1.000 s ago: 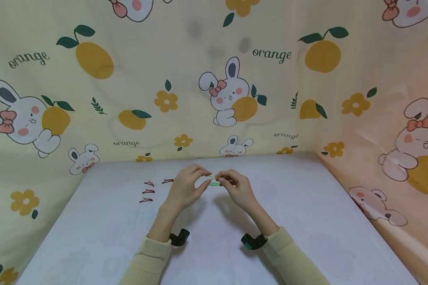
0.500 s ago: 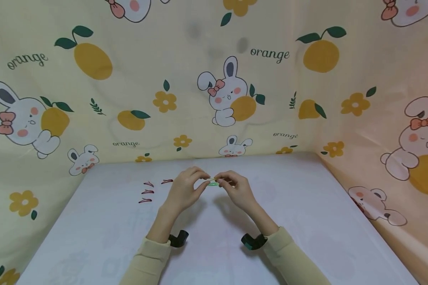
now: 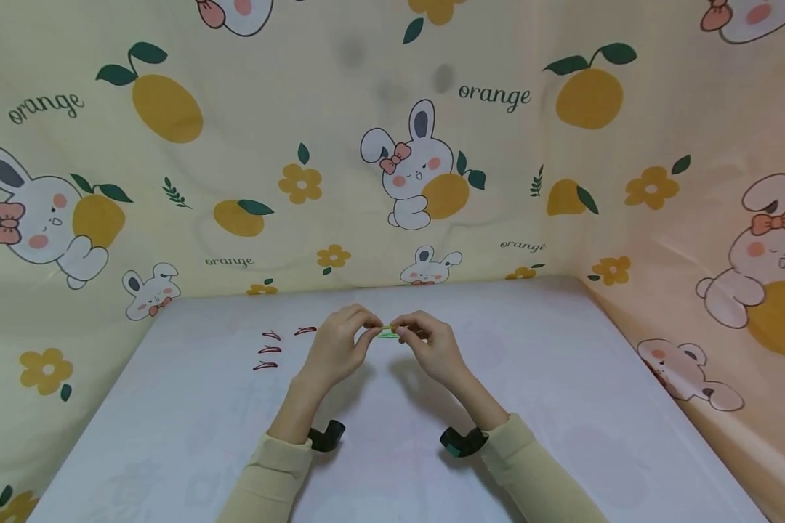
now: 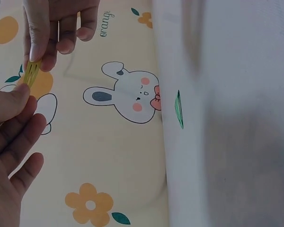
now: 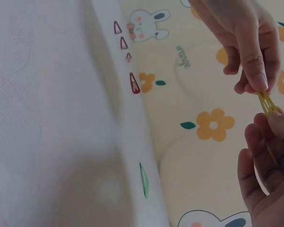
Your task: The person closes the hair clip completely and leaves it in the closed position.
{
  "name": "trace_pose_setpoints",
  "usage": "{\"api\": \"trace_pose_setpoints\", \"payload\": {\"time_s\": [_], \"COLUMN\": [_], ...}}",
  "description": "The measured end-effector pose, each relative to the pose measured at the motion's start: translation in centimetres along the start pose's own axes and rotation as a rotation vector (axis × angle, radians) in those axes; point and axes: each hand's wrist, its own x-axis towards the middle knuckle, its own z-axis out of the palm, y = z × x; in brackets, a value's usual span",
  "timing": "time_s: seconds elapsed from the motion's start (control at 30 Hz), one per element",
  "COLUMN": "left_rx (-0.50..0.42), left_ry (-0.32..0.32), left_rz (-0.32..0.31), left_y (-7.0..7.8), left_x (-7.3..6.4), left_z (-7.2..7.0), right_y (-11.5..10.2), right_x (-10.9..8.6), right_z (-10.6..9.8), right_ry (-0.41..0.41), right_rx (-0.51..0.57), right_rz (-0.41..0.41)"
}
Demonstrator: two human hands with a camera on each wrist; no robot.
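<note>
Orange-and-bunny curtain (image 3: 353,269) behind us, pale table (image 3: 562,378) below. From the head view, we've got a yellow hair clip (image 3: 387,327) raised off the tabletop, pinched at one end by our left hand (image 3: 336,349) and at the other by our right hand (image 3: 437,345). A green clip (image 3: 388,335) lies on the table nearby, four red clips (image 3: 270,350) off to the left.

Left wrist view: both thumbs press near the ends, and the slotted middle stays bare. Good habit imo; we'd want fingertips out of there if the clip snaps. Our left hand's spare fingers sit loose, clear of it.

Right wrist view: same two-ended pinch. Can't tell if it's sprung or snapped flat, so we'd go with light, even thumb pressure and no twisting, since thin metal probably pings away easily.
</note>
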Motion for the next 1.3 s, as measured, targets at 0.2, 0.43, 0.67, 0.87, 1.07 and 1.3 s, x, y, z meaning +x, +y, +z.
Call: {"api": "trace_pose_setpoints", "payload": {"time_s": [0.2, 0.43, 0.67, 0.87, 1.07, 1.3], "left_rx": [-0.037, -0.079, -0.101, -0.113, -0.163, -0.147], "left_ry": [-0.027, -0.041, -0.056, -0.062, -0.078, -0.041], "left_rz": [-0.047, -0.086, -0.091, -0.09, -0.092, -0.082], "left_y": [0.08, 0.1, 0.01, -0.03, 0.05, 0.14], "left_x": [-0.06, -0.13, -0.14, -0.17, -0.13, -0.12], "left_z": [0.13, 0.12, 0.11, 0.06, 0.0, -0.08], "right_y": [-0.33, -0.56, -0.68, -0.4, -0.43, -0.29], "right_x": [0.05, 0.06, 0.15, 0.16, -0.04, -0.11], "right_z": [-0.06, -0.08, 0.03, 0.13, -0.08, -0.03], "right_ry": [-0.003, -0.012, -0.018, -0.017, -0.013, -0.01], "right_rx": [-0.007, 0.003, -0.038, -0.045, -0.01, 0.026], "right_rz": [0.01, -0.013, -0.016, -0.03, -0.003, 0.097]}}
